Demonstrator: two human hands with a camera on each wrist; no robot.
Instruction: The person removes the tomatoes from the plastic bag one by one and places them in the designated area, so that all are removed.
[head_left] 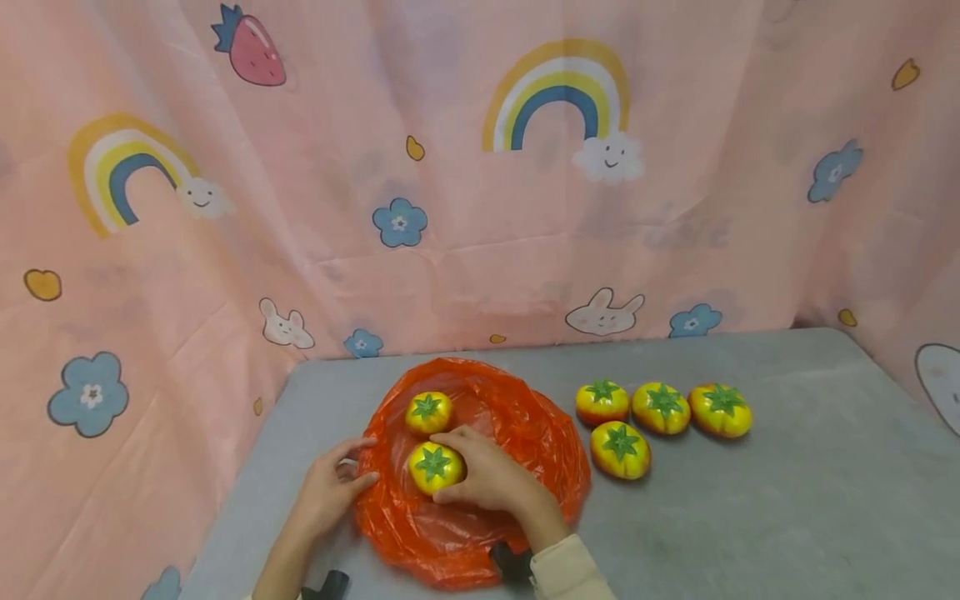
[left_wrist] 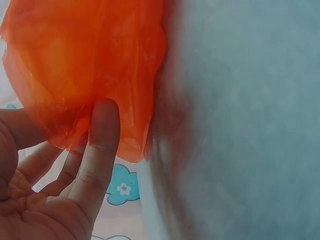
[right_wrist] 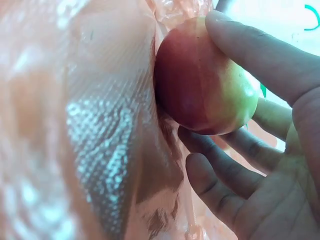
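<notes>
An orange-red plastic bag (head_left: 547, 442) lies spread wide on the table, its rim bunched into a ring. Within it sit two yellow-and-red toy fruits with green star-shaped leaf tops. My right hand (head_left: 487, 471) holds the nearer toy fruit (head_left: 435, 468) between thumb and fingers; its red underside faces the bag film in the right wrist view. Just beyond lies the other toy fruit (head_left: 429, 413), near the right fingertips. At the bag's left rim, my left hand (head_left: 326, 492) holds the thin film between thumb and fingers, as the left wrist view shows.
Right of the bag, several similar toy fruits (head_left: 663, 408) stand in a row, with one more toy fruit (head_left: 621, 450) in front. The grey table (head_left: 757, 500) meets a pink patterned curtain (head_left: 465, 283) at its back and sides.
</notes>
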